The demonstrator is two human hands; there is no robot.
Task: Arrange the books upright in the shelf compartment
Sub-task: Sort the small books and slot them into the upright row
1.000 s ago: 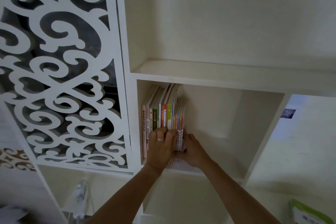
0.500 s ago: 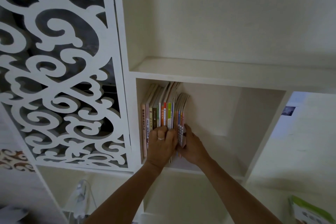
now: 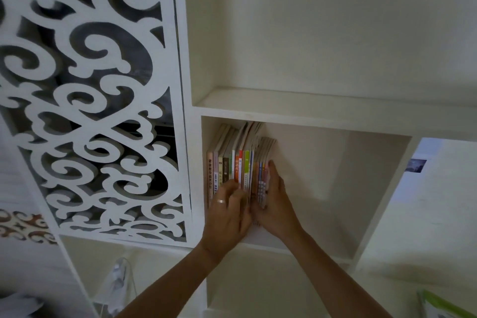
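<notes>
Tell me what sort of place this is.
Probably a home room. A white shelf unit holds a row of books, beside a carved scroll-pattern screen, and a small picture hangs on the wall beyond.

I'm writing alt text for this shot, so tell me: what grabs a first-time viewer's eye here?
First, the white scrollwork panel filling the left side. Then the row of colourful books standing upright at the left end of a cream shelf compartment, with the left hand on their spines and the right hand against the rightmost book.
</notes>
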